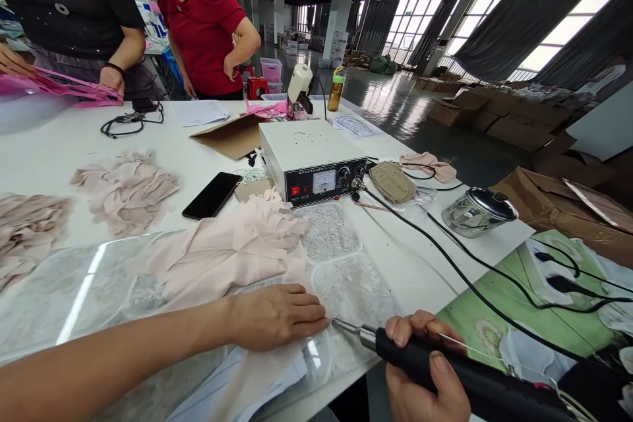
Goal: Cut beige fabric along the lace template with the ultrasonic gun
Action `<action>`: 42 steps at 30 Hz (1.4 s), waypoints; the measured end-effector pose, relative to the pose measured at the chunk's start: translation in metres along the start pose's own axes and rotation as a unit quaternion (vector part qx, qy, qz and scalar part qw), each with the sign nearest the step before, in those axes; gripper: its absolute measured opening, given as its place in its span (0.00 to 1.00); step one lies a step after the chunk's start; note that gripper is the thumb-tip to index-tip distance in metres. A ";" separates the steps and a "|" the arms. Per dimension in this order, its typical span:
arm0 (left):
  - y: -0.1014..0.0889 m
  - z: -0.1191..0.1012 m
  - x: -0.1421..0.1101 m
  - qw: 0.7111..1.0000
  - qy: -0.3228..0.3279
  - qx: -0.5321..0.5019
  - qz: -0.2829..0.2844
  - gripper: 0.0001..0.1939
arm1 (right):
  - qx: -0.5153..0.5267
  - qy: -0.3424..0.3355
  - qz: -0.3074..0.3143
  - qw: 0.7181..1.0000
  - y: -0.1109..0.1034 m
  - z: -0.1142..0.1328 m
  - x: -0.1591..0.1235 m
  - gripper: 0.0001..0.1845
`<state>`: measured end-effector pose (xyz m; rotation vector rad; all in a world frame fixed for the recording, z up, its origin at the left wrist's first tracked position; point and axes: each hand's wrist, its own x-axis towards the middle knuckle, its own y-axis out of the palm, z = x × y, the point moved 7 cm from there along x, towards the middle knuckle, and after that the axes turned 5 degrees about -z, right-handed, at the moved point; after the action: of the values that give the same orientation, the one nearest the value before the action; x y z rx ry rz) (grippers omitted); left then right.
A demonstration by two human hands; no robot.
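Observation:
My left hand (pixel 277 318) lies flat, fingers together and stretched out, over a pale beige fabric strip (pixel 264 369) near the table's front edge. Wrapped round the black barrel of a corded handheld ultrasonic tool (pixel 475 369) is my right hand (pixel 425 376). The tool's slim metal tip points left and ends close to my left fingertips; whether it touches the fabric I cannot tell. Beyond my left hand a heap of beige fabric pieces (pixel 232 244) covers part of the clear sheet (pixel 346 283). Under the strip, a white paper with blue lines (pixel 198 402) shows.
A white control box (pixel 316 158) with a dial stands mid-table, and its black cable (pixel 425 237) runs right. Around it are a phone (pixel 210 196), a lidded glass jar (pixel 479 211), card templates (pixel 393 182) and more fabric piles (pixel 131 191). Two people stand across the table, one holding pink material (pixel 64 87).

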<state>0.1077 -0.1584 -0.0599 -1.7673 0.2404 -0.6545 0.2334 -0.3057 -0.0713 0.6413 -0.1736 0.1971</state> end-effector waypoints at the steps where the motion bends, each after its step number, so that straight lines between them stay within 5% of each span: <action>1: 0.000 -0.001 0.001 1.000 0.001 0.003 0.005 0.19 | 0.001 0.003 -0.002 1.000 -0.001 0.000 0.000 0.07; 14: 0.001 0.005 0.002 1.000 -0.005 -0.020 0.006 0.19 | -0.010 -0.011 0.007 1.000 0.003 0.001 0.003 0.07; 42: 0.000 -0.002 0.006 0.993 0.052 0.104 0.018 0.14 | -0.036 0.037 -0.033 0.998 -0.001 0.001 0.004 0.10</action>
<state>0.1112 -0.1632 -0.0575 -1.5277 0.2645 -0.7211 0.2375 -0.3068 -0.0703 0.5657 -0.0889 0.1500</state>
